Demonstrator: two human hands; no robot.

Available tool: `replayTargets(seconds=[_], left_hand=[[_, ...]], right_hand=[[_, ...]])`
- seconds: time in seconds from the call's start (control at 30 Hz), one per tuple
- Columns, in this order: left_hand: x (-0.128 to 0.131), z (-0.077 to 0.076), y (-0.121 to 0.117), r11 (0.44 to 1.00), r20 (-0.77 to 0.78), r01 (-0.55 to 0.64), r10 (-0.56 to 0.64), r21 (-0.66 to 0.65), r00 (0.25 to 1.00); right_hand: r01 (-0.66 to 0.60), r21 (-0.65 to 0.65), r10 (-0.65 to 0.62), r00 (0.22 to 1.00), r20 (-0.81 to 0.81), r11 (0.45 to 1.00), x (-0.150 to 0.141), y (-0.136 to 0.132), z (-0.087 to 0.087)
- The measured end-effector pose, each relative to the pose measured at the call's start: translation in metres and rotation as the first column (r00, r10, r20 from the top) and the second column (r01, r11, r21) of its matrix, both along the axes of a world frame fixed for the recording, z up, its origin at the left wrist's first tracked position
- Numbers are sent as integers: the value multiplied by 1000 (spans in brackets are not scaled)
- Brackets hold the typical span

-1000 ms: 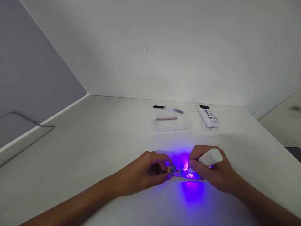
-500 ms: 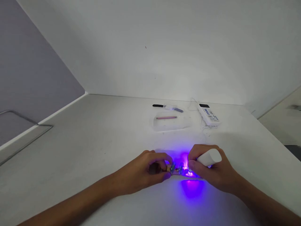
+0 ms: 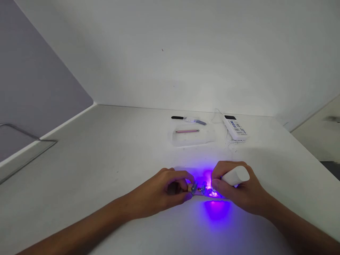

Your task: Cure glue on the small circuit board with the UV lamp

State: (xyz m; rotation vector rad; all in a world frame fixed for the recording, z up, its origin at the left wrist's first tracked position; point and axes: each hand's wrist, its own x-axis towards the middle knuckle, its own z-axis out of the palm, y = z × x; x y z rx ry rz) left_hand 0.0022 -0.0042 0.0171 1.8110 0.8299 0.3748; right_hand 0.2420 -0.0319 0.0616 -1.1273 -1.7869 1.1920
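A: Where's the strip (image 3: 198,193)?
B: On desk (image 3: 106,148), btwn the hands, w/ small blue pieces (image 3: 203,188) on top
A: L hand (image 3: 164,189)?
B: Fingers pinched on its L end, prob to steady it
A: R hand (image 3: 243,193)?
B: Fingers wrapped round a white lamp (image 3: 236,176), tilted over strip's R part, prob so violet light lands there; can't tell if it touches
A: Pink pen (image 3: 187,131)?
B: Further back on clear tray (image 3: 180,142), prob to free up working room

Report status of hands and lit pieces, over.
Right hand gripping white cylindrical light. Left hand at small shiny bluish pieces, purple-lit. Right hand partly blocks view.
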Motion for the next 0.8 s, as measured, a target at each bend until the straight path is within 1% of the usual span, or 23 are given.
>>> replayTargets(seconds=[0.17, 0.37, 0.53, 0.8], left_hand=[[1, -1, 0, 1000, -1, 4, -4, 2, 1000], [1, 1, 0, 1000, -3, 1, -1, -5, 1000], [1, 4, 0, 1000, -19, 5, -6, -15, 1000], [1, 3, 0, 1000, -18, 7, -7, -9, 1000]], right_hand=[[3, -1, -3, 1000, 4, 1000, 0, 0, -2], [0, 16, 0, 1000, 3, 1000, 1, -1, -1], [-1, -6, 1, 1000, -13, 1000, 1, -1, 0], [-6, 11, 7, 1000, -22, 1000, 0, 0, 0]])
